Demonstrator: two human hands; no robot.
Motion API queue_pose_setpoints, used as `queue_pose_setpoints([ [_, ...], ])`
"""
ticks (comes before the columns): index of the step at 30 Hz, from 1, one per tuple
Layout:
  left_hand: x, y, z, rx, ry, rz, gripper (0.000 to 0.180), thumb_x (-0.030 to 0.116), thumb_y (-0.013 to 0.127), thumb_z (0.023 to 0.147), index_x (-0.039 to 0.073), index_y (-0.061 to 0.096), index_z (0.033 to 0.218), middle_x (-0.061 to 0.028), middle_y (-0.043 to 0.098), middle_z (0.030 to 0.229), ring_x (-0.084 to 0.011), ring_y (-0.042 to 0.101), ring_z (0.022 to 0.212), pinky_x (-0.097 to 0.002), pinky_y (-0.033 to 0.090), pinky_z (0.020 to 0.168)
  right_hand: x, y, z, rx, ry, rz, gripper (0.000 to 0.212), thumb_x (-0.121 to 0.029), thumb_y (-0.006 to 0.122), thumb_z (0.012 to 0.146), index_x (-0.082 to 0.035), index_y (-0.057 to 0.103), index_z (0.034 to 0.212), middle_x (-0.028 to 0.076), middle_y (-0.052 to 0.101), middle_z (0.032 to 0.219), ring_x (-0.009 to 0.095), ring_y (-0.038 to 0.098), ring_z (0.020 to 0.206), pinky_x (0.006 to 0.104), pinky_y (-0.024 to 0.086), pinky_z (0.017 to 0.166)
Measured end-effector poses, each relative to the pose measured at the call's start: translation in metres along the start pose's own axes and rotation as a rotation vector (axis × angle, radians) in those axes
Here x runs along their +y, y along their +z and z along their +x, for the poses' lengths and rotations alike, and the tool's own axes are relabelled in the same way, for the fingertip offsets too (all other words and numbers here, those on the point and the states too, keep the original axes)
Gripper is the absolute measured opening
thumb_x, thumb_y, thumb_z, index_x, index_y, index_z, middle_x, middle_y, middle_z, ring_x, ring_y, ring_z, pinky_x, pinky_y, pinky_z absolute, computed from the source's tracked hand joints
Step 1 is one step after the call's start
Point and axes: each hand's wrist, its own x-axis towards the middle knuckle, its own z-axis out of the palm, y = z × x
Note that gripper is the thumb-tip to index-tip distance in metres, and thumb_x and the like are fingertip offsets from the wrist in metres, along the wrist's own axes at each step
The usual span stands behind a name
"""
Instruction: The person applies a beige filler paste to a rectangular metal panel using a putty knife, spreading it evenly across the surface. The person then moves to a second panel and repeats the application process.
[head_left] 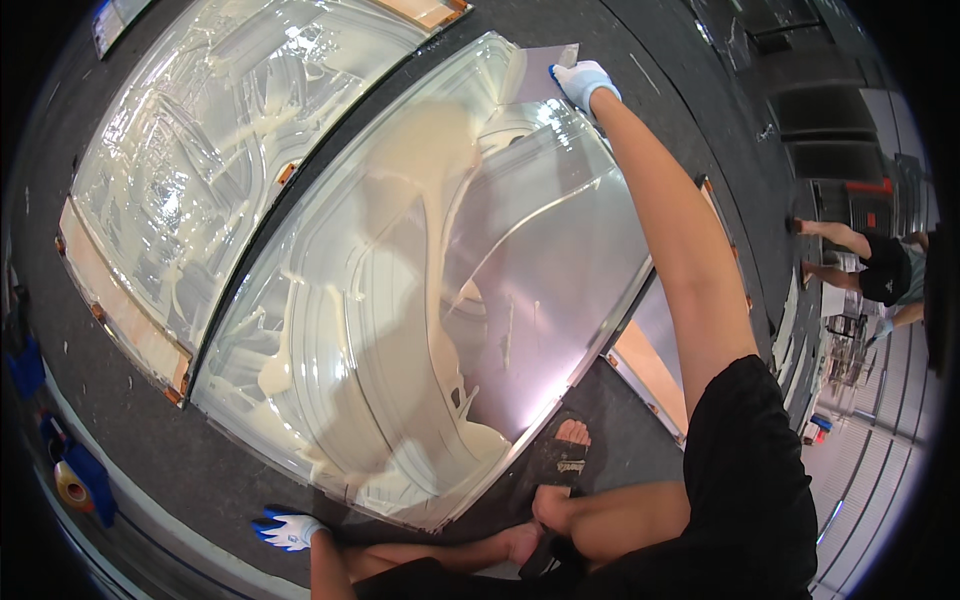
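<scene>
At the far edge of a shiny metal sheet (560, 270), my right hand (585, 82), in a white and blue glove, is closed on a thin flat pale spreader blade (535, 75). The blade rests against the cream-coloured paste (415, 150) near the sheet's far corner. Paste coats the sheet's left and middle in curved streaks; the right side is mostly bare metal. My left hand (290, 530), gloved the same way, lies on the dark floor (230, 460) near the sheet's front corner, fingers spread and holding nothing.
A second coated panel (200, 150) with a wooden edge strip (130, 310) lies to the left. Another wood-edged panel (650, 370) is at the right. A tape roll (72, 485) sits at the lower left. Another person (885, 265) is at the far right.
</scene>
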Motion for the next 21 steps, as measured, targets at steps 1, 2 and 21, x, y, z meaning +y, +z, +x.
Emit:
queue_pose_setpoints([
  [1,-0.001,0.001,0.0,-0.006,-0.002,-0.008,0.065,0.059,0.035,0.109,0.017,0.041,0.158,-0.0125,0.044,0.159,-0.0347,0.045,0.143,-0.054,0.039,0.114,0.006,0.001,-0.005,0.001,0.02,0.014,0.057,-0.047,0.067,0.091,0.0,0.073,0.122,0.023,0.071,0.127,0.04,0.068,0.12,0.045,0.053,0.1],
  [2,-0.001,0.003,0.0,-0.01,0.0,-0.017,0.065,0.059,0.035,0.109,0.016,0.041,0.158,-0.013,0.045,0.158,-0.0348,0.046,0.143,-0.0542,0.039,0.114,0.015,0.001,-0.01,-0.016,0.051,0.063,0.057,-0.047,0.067,0.09,0.0,0.073,0.122,0.023,0.072,0.125,0.04,0.069,0.117,0.045,0.054,0.097],
  [21,0.011,-0.011,-0.005,-0.043,-0.036,0.019,0.07,0.06,0.031,0.108,0.015,0.036,0.161,-0.0165,0.041,0.161,-0.0373,0.042,0.146,-0.0558,0.035,0.118,0.246,0.008,-0.139,0.028,0.228,0.136,0.049,-0.05,0.064,0.096,-0.002,0.074,0.095,0.016,0.07,0.087,0.032,0.065,0.083,0.0428,0.05,0.079],
])
